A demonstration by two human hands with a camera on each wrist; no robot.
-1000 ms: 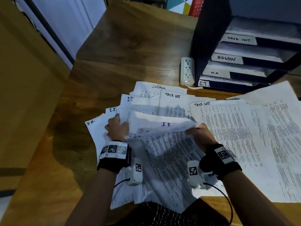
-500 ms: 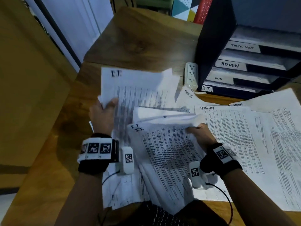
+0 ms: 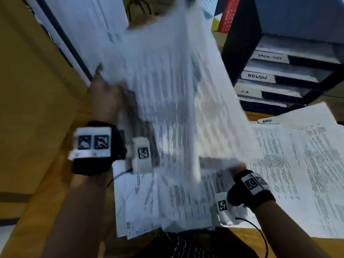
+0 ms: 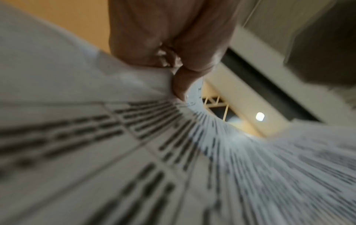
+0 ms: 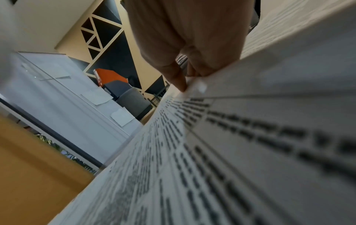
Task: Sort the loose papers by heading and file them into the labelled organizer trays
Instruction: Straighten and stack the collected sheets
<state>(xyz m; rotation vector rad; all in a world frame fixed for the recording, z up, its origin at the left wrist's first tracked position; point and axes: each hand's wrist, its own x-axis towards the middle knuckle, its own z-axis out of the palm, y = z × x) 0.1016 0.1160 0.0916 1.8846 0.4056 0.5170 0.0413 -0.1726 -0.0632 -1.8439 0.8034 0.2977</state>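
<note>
A bundle of printed sheets (image 3: pixel 167 86) is raised off the desk, blurred by motion, and hides the desk behind it. My left hand (image 3: pixel 106 97) grips its left edge, thumb and fingers pinching the paper (image 4: pixel 134 137) in the left wrist view. My right hand (image 3: pixel 237 167) pinches the lower right edge, mostly hidden under the sheets; the right wrist view shows its fingertips (image 5: pixel 181 86) on the paper (image 5: pixel 231 152). The black organizer (image 3: pixel 242 45) stands at the back right, with trays labelled TASK LIST (image 3: pixel 270 57), ADMIN (image 3: pixel 257 77) and H.R (image 3: pixel 245 92); the lowest label is hidden.
More printed sheets (image 3: pixel 297 164) lie spread on the wooden desk (image 3: pixel 46 211) at the right, one headed ADMIN (image 3: pixel 267 121). Other sheets (image 3: pixel 158 211) overhang the near edge by my lap. A white door (image 3: pixel 78 25) and a red perforated panel (image 3: pixel 229 13) are behind.
Both hands have lifted the sheets up and away from the desk; the left hand has risen and the bundle now covers the power strip and the lowest tray label.
</note>
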